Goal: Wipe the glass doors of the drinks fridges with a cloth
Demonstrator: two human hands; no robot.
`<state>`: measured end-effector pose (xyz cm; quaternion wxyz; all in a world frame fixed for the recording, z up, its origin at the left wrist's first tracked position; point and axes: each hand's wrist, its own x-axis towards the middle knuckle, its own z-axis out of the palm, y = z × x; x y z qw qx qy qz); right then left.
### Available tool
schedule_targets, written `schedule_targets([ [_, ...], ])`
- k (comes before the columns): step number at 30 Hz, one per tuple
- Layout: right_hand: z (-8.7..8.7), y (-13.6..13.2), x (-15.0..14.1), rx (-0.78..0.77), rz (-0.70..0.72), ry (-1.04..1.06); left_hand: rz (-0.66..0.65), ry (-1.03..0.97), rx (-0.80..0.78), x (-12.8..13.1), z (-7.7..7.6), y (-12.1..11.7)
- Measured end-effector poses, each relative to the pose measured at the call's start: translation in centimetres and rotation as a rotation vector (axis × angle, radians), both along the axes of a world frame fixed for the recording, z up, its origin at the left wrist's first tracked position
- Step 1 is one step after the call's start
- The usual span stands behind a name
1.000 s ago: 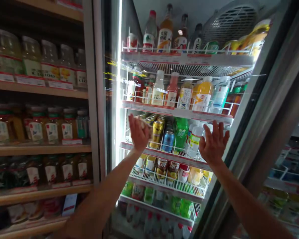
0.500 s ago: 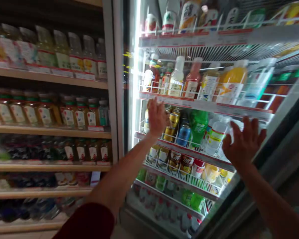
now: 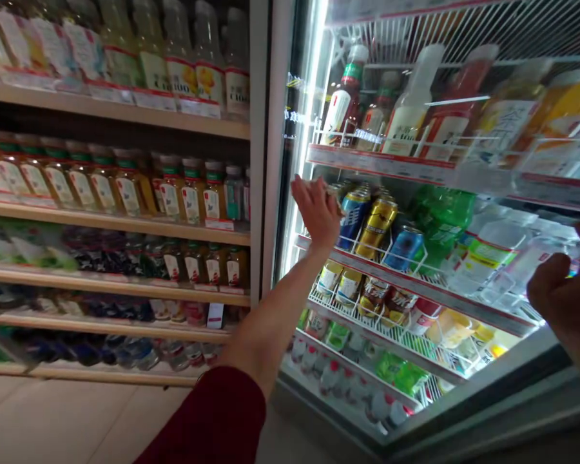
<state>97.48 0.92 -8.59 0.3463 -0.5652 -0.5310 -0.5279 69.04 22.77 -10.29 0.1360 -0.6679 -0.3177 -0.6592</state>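
My left hand (image 3: 316,209) reaches into a lit drinks cooler at its middle wire shelf (image 3: 415,283). Its fingers curl round something pale at the left end of a row of cans; I cannot make out what. Just to its right lie a blue-and-white can (image 3: 354,216), a gold can (image 3: 377,227) and a blue can (image 3: 406,248). My right hand (image 3: 563,299) hovers at the frame's right edge in front of clear water bottles (image 3: 493,254). Its fingers are bent but apart, with nothing in them. A green bottle (image 3: 442,216) stands between the cans and the water.
Tall bottles (image 3: 408,119) stand on the cooler shelf above, with cups and small bottles (image 3: 367,299) on the shelves below. The cooler frame (image 3: 265,161) separates it from wooden store shelves (image 3: 125,222) of tea bottles on the left. A tiled floor (image 3: 53,419) lies below.
The view has swung right and closer to the cooler. My left hand stays at the cans. My right hand has drifted to the frame's right edge and its spread fingers have bent.
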Motion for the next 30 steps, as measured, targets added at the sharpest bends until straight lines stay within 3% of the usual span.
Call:
schedule_targets([
  [2,-0.1,0.2,-0.1,0.014,-0.003,-0.016,-0.028,0.058,0.087,2.2,-0.5,-1.7],
  [5,-0.2,0.1,-0.3,0.054,-0.019,-0.042,-0.169,0.534,0.456,5.5,-2.3,-5.1],
  [7,-0.2,0.1,-0.7,0.086,-0.044,-0.043,-0.217,0.703,0.631,5.2,-3.2,-5.5],
  [8,-0.2,0.1,-0.9,0.101,-0.06,-0.041,-0.213,0.668,0.655,4.2,-3.3,-4.9],
  [9,-0.1,0.2,-1.0,0.114,-0.078,-0.041,-0.2,0.557,0.638,2.8,-3.1,-3.7],
  [11,0.0,0.3,-1.1,0.139,-0.112,-0.057,-0.126,0.125,0.454,-0.1,-2.1,-0.9],
  [14,0.2,0.6,-0.9,0.193,-0.14,-0.124,-0.07,-0.162,0.31,-1.6,-0.7,1.1],
  [16,0.2,0.6,-0.7,0.212,-0.143,-0.158,-0.103,-0.105,0.348,0.1,-0.9,0.0],
  [19,0.2,0.4,-0.6,0.2,-0.139,-0.161,-0.276,0.275,0.58,3.3,-2.0,-2.7],
  [21,0.2,0.3,-0.6,0.187,-0.137,-0.144,-0.363,0.44,0.689,3.5,-2.2,-3.0],
  [23,0.1,0.3,-0.7,0.177,-0.143,-0.122,-0.341,0.36,0.638,1.7,-1.4,-1.7],
  [26,0.1,0.5,-0.9,0.19,-0.148,-0.11,-0.185,0.037,0.389,-1.6,0.5,1.1],
  [28,0.1,0.6,-0.9,0.2,-0.145,-0.108,-0.127,-0.043,0.309,-1.8,0.9,1.5],
  [30,0.1,0.7,-0.8,0.199,-0.146,-0.114,-0.174,0.099,0.385,0.1,-0.2,0.0],
])
